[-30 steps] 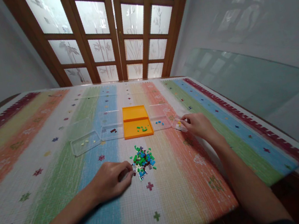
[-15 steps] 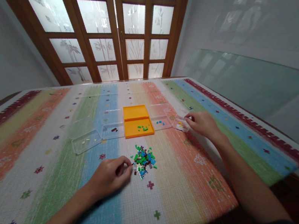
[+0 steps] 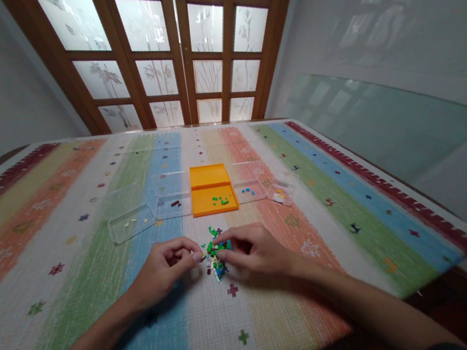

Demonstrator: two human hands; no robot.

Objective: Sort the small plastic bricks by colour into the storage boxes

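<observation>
A small heap of tiny bricks (image 3: 216, 254), green, blue and dark, lies on the striped cloth in front of me. My left hand (image 3: 166, 267) rests at the heap's left edge with fingers curled, thumb and forefinger pinched near a small piece I cannot make out. My right hand (image 3: 253, 250) covers the heap's right side, fingers bent down onto the bricks. An open orange box (image 3: 212, 189) with a few green pieces stands behind the heap.
Clear plastic trays flank the orange box: one at the left (image 3: 131, 222) with yellowish bits, one (image 3: 174, 205) with dark bits, one (image 3: 250, 191) with blue bits, one at the right (image 3: 280, 194) with yellow bits. The table's edge (image 3: 394, 172) runs along the right. Wooden glazed doors (image 3: 176, 47) stand behind.
My right hand has left the far right tray and come back to the heap. My left hand has shifted slightly forward at the heap's left edge.
</observation>
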